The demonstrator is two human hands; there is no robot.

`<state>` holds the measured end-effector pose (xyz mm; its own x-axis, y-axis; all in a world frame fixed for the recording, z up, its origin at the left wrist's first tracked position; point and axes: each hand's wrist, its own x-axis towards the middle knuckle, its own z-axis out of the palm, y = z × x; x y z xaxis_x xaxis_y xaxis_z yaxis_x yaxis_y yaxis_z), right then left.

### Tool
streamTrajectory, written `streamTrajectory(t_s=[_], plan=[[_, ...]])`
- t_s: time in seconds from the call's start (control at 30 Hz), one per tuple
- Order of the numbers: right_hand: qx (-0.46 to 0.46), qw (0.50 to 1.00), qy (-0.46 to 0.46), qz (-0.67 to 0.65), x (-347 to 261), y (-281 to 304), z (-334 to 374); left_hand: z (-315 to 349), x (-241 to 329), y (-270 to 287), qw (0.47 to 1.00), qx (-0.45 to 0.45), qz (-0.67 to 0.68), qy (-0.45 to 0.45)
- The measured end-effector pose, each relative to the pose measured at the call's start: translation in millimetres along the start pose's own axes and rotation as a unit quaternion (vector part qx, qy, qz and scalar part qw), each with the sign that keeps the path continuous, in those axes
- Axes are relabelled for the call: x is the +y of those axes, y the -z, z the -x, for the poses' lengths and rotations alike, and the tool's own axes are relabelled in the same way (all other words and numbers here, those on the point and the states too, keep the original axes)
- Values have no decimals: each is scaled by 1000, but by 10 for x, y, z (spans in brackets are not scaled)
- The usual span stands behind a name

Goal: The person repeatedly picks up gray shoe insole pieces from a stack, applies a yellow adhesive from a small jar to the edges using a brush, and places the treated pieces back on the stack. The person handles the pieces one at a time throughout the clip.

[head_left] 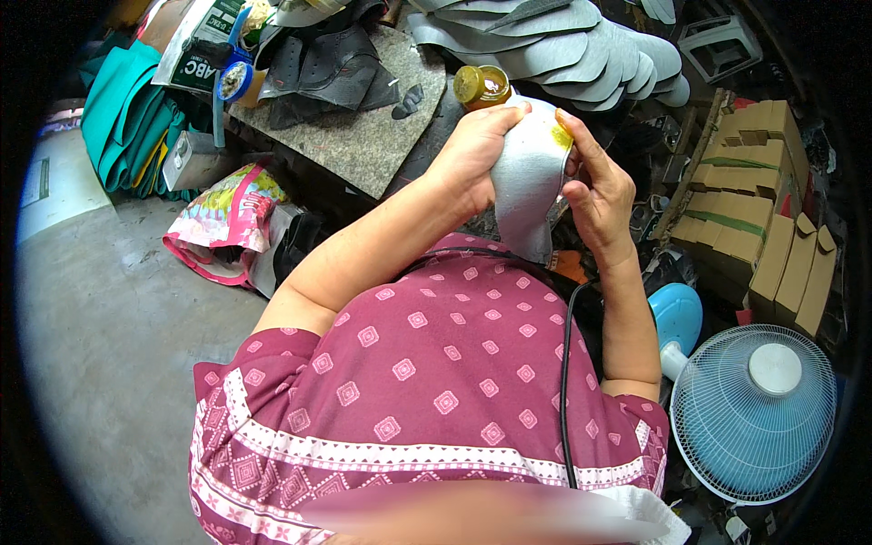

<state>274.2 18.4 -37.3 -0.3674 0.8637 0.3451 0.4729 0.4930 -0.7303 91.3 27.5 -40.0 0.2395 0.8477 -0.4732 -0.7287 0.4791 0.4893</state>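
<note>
A grey insole (530,173), flat and curved at its top end, is held up in front of my chest. My left hand (477,150) grips its left edge, thumb on the face and the other fingers mostly hidden. At the right edge is my right hand (599,177), its index fingertip touching a wet yellow patch (560,136) that looks like glue. Its other fingers curl at that edge, partly out of sight. Just beyond the insole stands an open jar (495,86) of amber liquid, with an olive-yellow round cap (469,84) beside it.
Several grey insoles (563,54) lie fanned out at the back. Black cut pieces (318,73) rest on a speckled grey board (363,150). A pink plastic bag (222,222) and folded green cloth (127,118) sit left. Cardboard pieces (745,182) and a blue fan (754,418) stand right.
</note>
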Motion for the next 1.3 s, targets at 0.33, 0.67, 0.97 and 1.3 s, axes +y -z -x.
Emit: streamTrajectory(t_s=[0.33,0.67,0.97,1.3], plan=[[-48,938,-113,-324,-107,-46,81,-36,14,15,999,27,1,26],[77,916,-216,-328,-173,73,3,120,65,-2,936,-186,-282,-103],[-10,992,-69,-109,-158,65,-50,203,140,-27,947,-146,-258,-122],[25,996,47,71,-126,177,-160,322,210,-1,969,-154,-186,-49]])
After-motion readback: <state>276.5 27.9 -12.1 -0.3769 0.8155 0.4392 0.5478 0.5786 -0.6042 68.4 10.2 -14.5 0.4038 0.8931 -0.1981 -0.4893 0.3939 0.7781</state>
